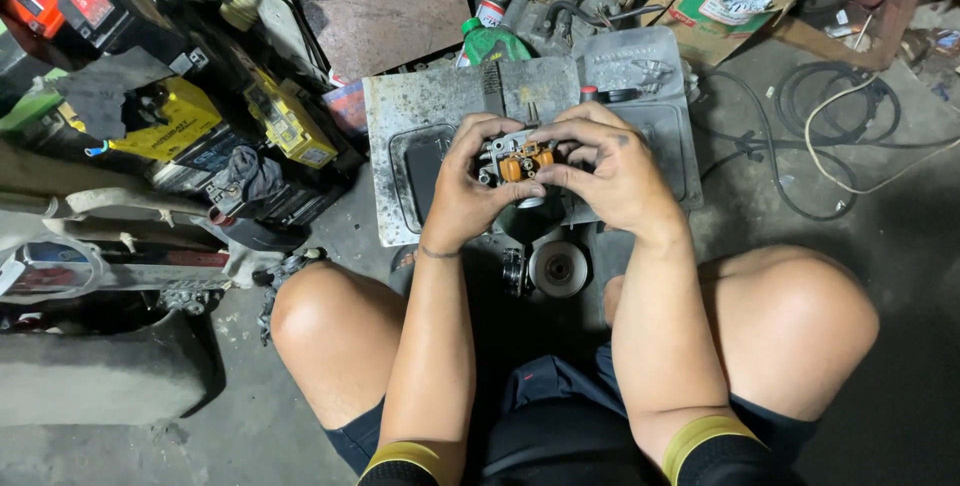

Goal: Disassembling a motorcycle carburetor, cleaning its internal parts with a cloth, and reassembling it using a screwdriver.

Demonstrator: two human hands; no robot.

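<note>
metal part (pixel 516 161) mostly hidden by both hands, perhaps a clutch piece, elbows cut off

Yellow batteries (pixel 290 121) sat stacked to one side, a green bottle (pixel 490 43) stood beyond the grey metal tray (pixel 400 106), and black cables (pixel 835 106) coiled on the floor.

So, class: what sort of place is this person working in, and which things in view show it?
Probably a small repair workshop for engines or motorbikes. Both hands hold a small metal part with orange coils over a grimy metal tray; vehicle batteries and loose cables crowd the concrete floor.
</note>
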